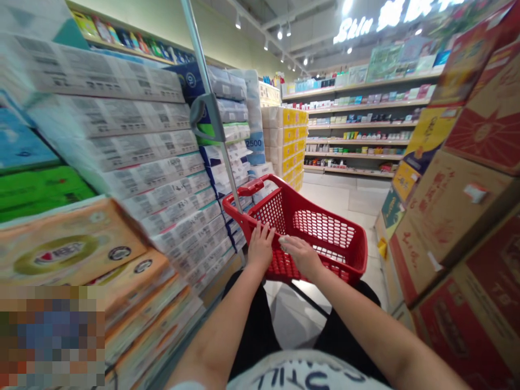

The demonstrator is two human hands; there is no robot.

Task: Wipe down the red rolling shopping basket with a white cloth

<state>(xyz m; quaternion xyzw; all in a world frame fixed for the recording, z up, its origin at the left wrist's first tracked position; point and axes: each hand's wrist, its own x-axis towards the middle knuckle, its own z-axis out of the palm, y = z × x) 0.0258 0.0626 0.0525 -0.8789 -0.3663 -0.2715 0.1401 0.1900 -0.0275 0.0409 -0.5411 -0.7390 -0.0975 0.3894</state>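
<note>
A red plastic shopping basket cart (325, 208) with perforated sides stands in front of my knees, and nothing shows inside it. My left hand (261, 246) lies on its near rim, fingers stretched out and slightly apart. Just to the right, my right hand (303, 254) is over the near side of the basket with its fingers extended toward the left hand. Its fingertips look pale, and I cannot make out whether anything small is there. A metal pole with a grey plastic handle (209, 116) rises at the cart's left end.
Stacked white paper packs (134, 114) line the left, with orange tissue packs (69, 244) closer to me. Cardboard cartons (442, 211) are piled along the right. Yellow-and-white packs (294, 143) stand beyond the cart, before shelves of small products (361, 120) at the back.
</note>
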